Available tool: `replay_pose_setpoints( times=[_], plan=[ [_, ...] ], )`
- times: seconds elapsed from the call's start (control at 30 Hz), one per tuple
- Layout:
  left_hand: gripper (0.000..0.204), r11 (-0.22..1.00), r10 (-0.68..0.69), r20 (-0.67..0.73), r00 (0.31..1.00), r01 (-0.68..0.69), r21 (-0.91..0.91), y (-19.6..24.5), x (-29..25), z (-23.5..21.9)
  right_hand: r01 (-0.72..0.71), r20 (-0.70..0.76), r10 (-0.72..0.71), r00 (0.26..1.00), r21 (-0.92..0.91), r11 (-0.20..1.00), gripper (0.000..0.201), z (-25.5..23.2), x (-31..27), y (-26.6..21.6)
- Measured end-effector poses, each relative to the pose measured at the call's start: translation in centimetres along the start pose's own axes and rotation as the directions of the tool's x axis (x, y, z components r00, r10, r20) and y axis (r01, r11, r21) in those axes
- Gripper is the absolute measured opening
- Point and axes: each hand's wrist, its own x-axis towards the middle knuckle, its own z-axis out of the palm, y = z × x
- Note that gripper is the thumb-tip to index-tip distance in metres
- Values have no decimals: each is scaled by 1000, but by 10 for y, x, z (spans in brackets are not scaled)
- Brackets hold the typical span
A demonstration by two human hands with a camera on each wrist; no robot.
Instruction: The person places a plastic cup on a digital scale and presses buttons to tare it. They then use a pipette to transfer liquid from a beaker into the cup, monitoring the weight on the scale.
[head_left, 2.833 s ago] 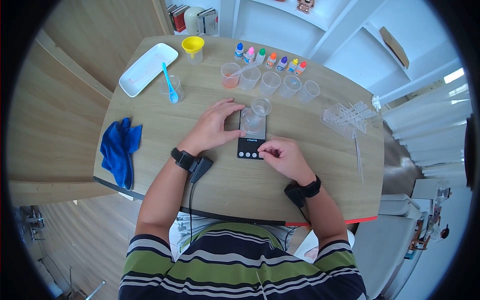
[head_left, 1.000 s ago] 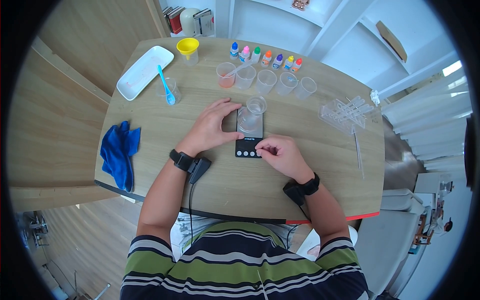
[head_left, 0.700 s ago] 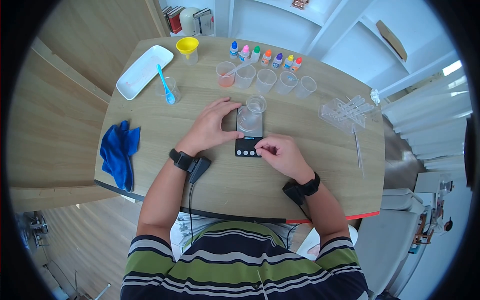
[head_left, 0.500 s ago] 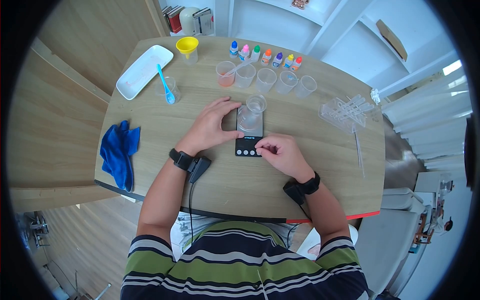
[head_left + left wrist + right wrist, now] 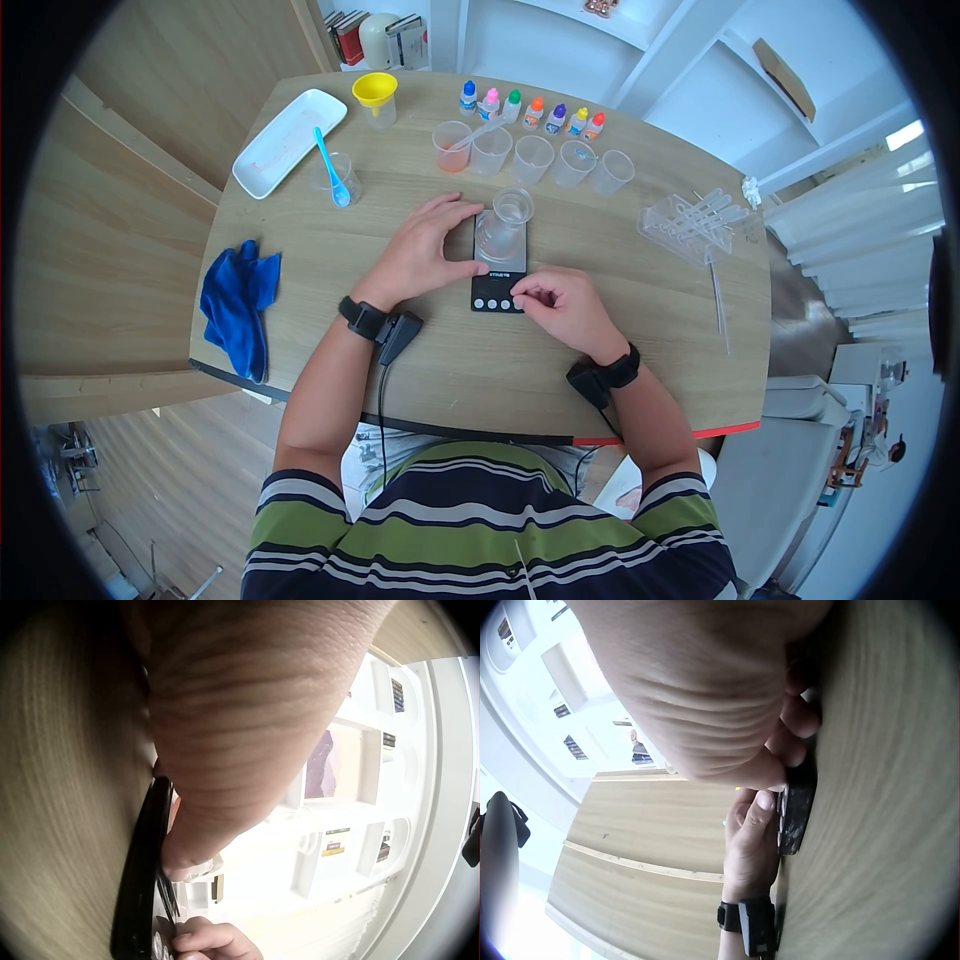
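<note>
A clear conical vessel [image 5: 500, 240] with a round rim stands on the plate of a black digital scale [image 5: 496, 292], whose lit display shows characters too small to read. The left hand [image 5: 425, 255] lies spread along the scale's left side, thumb near the display and fingertips at the far left corner. At the near right corner, by the row of round buttons, the right hand [image 5: 565, 310] rests with curled fingers and its thumb touching the scale. The right wrist view shows that thumb on the edge of the scale [image 5: 799, 814]; the left wrist view shows the scale [image 5: 142, 877] side-on.
Behind the scale stand several clear cups [image 5: 533, 160], one with pinkish liquid [image 5: 451, 157], and capped dropper bottles [image 5: 535, 113]. To the left are a white tray [image 5: 262, 180], yellow funnel [image 5: 375, 90], cup with blue spoon [image 5: 336, 185] and blue cloth [image 5: 240, 305]; right, a box of droppers [image 5: 690, 232].
Both hands keep their places at the scale, and the vessel stays on it. The head view has shifted slightly since the earliest frame.
</note>
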Motion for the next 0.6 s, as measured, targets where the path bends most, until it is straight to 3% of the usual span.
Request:
replay_pose_setpoints(
  times=[0.6],
  plan=[
    [86, 1000, -5, -3, 1000, 5, 12, 0, 0, 0, 6, 12, -6, 1000, 5, 1000, 8, 0, -1, 2]
  ],
)
